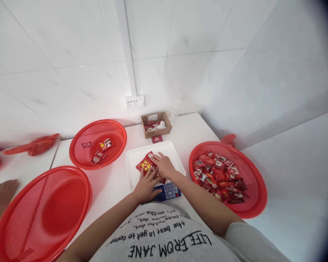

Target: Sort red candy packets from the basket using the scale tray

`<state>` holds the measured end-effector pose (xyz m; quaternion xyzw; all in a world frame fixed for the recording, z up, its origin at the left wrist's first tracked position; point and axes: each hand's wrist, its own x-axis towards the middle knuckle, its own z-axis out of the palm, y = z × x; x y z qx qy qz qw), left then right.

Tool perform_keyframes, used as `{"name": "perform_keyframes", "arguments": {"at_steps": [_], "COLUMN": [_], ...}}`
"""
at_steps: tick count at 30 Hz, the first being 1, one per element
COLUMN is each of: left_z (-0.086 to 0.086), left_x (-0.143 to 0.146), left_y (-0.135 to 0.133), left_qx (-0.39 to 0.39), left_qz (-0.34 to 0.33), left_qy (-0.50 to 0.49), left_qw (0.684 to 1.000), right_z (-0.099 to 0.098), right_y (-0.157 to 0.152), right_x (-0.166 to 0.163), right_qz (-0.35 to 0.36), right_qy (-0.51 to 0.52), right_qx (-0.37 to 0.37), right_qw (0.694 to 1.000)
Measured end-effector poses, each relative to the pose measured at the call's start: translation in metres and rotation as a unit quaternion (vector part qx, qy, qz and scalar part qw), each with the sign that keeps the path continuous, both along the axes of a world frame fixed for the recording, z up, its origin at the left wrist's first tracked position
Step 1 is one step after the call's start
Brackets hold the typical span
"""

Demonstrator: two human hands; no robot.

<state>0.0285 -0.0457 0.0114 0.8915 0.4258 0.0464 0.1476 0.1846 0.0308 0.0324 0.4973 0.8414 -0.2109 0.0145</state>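
A red packet with yellow lettering [144, 163] lies on the white tray [131, 154] of a scale with a blue keypad [168, 192]. My left hand [146, 186] rests over the near part of the packet, its fingers spread. Lying across the packet's right side, my right hand [164, 165] has its fingers stretched out. Both palms face down, and what is beneath them is partly hidden. The nearer edge of the packet, or a second red packet there, is covered by my hands; I cannot tell which.
On the right stands a red basket [253, 198] full of small red packets. A red basket [120, 125] at the back left holds several packets; another red basket [84, 182] is nearer. Behind the scale are a cardboard box [150, 133] and a small red packet [156, 139]. Someone's bare limb [1, 194] shows far left.
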Motion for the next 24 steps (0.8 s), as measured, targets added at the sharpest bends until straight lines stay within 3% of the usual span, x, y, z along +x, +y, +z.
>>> {"name": "perform_keyframes", "arguments": {"at_steps": [5, 15, 20, 24], "left_z": [-0.006, 0.008, 0.013, 0.008], "left_x": [-0.015, -0.024, -0.025, -0.024], "left_y": [0.006, 0.037, 0.033, 0.024], "left_qx": [-0.033, -0.071, -0.034, -0.020], "left_qz": [0.003, -0.043, -0.014, 0.051], "left_qy": [0.021, -0.031, -0.043, -0.044], "left_qw": [0.999, 0.996, 0.998, 0.998], "right_z": [-0.002, -0.008, -0.012, -0.012], "right_y": [-0.009, -0.028, -0.039, -0.053], "right_x": [0.008, 0.015, 0.016, 0.012], "right_qz": [-0.053, -0.116, -0.122, -0.113], "right_qy": [-0.026, 0.000, 0.081, 0.150], "right_qx": [0.026, 0.047, 0.026, -0.009], "right_qw": [0.998, 0.992, 0.989, 0.982]}}
